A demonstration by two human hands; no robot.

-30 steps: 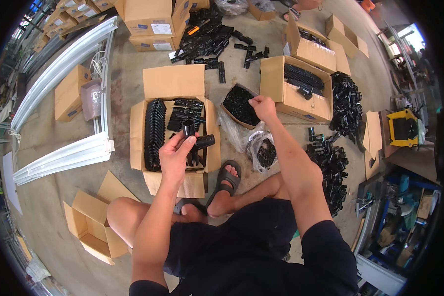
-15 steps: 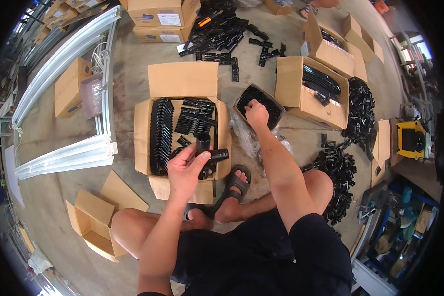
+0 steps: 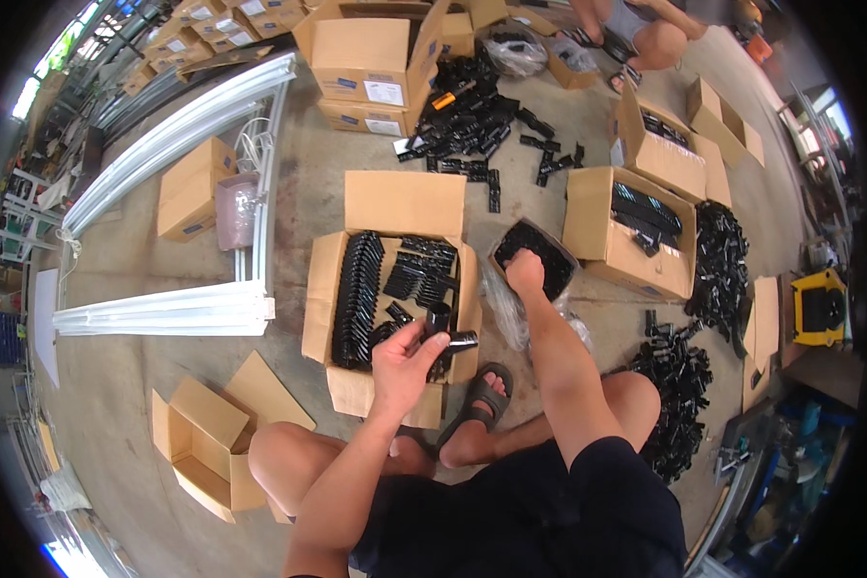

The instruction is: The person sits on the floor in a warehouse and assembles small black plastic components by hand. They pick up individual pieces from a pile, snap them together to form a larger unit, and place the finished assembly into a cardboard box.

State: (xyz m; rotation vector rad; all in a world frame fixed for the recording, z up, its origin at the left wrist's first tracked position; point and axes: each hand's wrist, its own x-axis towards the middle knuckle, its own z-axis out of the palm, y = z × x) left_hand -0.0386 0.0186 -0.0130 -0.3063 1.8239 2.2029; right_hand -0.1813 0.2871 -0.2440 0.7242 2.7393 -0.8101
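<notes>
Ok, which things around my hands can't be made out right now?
- Head view: the right hand's fingertips, hidden by the hand itself inside the small box; whether they pinch anything, I can't tell.
- Head view: single black pieces in that box, too small to tell apart.
- Head view: the near right part of the open carton, covered by the left hand and black fitting.
- Head view: another person, cut off by the top edge.

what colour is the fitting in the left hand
The tubular fitting in the left hand is black; head view.
</notes>
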